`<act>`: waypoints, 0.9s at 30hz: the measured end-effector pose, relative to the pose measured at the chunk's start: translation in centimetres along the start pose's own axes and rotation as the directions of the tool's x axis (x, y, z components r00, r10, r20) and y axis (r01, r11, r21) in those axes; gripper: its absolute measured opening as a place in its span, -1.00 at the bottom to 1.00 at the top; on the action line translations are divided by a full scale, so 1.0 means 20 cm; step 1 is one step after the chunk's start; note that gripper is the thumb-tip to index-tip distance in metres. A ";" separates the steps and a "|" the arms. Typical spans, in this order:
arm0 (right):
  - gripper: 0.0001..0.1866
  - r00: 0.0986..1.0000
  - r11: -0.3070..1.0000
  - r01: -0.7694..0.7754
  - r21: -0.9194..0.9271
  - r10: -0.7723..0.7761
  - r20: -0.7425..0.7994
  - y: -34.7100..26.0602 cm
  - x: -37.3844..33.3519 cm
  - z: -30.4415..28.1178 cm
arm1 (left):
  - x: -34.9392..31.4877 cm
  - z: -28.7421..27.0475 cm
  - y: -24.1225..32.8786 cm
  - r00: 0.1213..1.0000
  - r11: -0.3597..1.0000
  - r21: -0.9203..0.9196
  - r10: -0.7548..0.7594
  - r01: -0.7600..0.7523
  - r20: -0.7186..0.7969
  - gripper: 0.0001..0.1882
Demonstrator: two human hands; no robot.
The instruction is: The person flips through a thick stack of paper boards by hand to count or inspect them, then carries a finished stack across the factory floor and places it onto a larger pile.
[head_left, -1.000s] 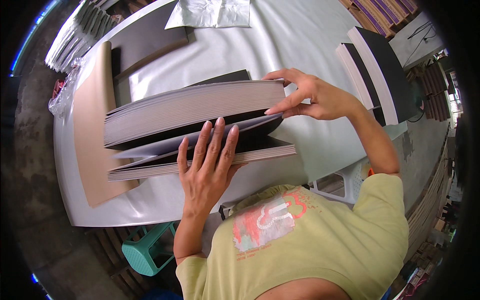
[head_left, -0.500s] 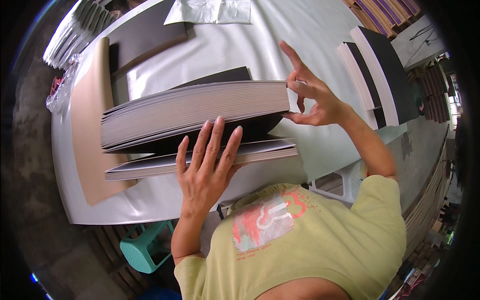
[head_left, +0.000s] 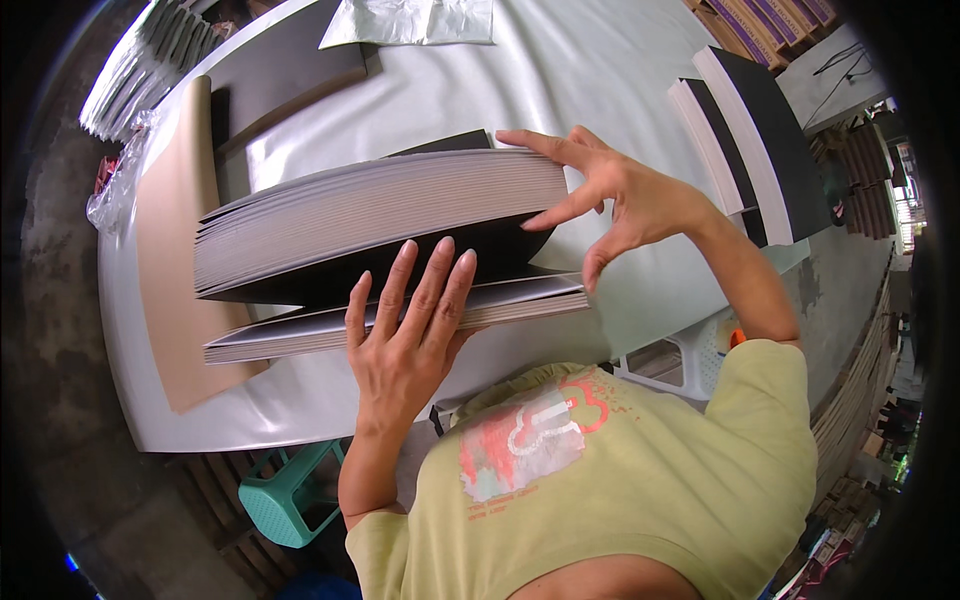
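Lying mid-frame near the lower edge of the table (head_left: 600, 95), pale surface reaching right, a thick book (head_left: 380, 215) gapes, gray-edged and black inside. The left hand (head_left: 405, 350) crosses it with straight fingers, grip unclear; the right hand (head_left: 630, 195) splays wide at its right end.

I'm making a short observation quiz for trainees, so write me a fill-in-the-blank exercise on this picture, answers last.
1. In this picture, the thicker part of the open book is the ______ (upper/lower) one.
2. The grip at the book's right end is the person's ______ (left/right) one.
3. The tan sheet lies toward the table's ______ (left/right) side.
4. The plastic stool at the lower left is ______ (green/red).

Missing words: upper; right; left; green.
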State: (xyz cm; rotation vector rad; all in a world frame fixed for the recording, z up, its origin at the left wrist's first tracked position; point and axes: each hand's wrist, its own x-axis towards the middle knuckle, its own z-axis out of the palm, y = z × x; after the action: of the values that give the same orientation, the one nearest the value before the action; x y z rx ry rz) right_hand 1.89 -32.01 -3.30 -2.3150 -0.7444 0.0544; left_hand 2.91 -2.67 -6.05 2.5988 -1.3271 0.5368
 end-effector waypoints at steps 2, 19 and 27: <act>-0.28 1.000 1.000 -0.025 0.012 0.025 -0.010 0.00 0.00 0.01 | 0.00 -0.01 0.01 1.000 1.000 -0.016 -0.005 0.005 -0.003 -0.34; -0.48 0.983 0.991 0.135 0.006 -0.133 -0.127 0.03 -0.02 0.06 | 0.00 0.01 0.00 1.000 0.999 0.038 0.008 -0.007 -0.014 -0.40; -0.40 1.000 0.999 -0.001 0.041 0.002 -0.008 -0.03 -0.01 0.01 | 0.02 -0.01 0.00 1.000 1.000 0.012 -0.018 0.018 0.001 -0.38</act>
State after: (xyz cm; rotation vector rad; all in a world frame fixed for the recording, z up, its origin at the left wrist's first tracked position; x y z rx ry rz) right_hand 1.37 -31.67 -3.13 -2.2752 -0.7308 0.0601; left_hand 3.12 -2.98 -5.78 2.6185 -1.3039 0.5418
